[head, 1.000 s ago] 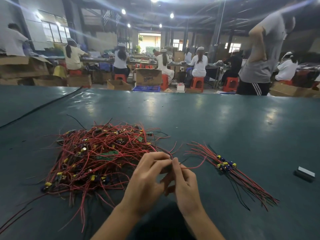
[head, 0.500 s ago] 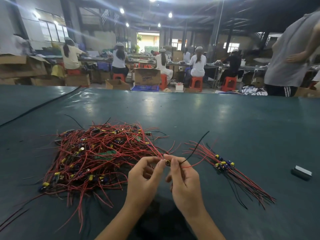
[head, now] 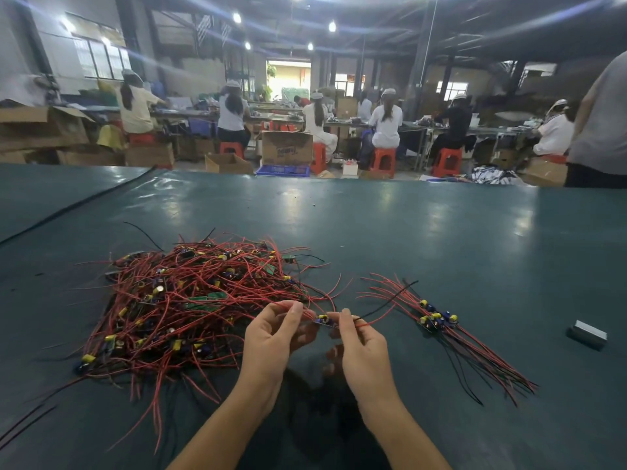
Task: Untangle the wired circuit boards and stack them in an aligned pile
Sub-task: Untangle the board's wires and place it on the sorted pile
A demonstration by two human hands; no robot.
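Between tangled heap [head: 190, 300] and aligned pile [head: 437, 320], left hand [head: 271, 337] and right hand [head: 363, 347] pinch 1 wired circuit board [head: 323, 320].

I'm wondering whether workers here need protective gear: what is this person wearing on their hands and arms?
Nothing that shows. The left hand and right hand are bare, with no gloves and no rings visible. The left forearm and right forearm are bare too: no sleeves, watch or wristband down to the picture's lower edge.
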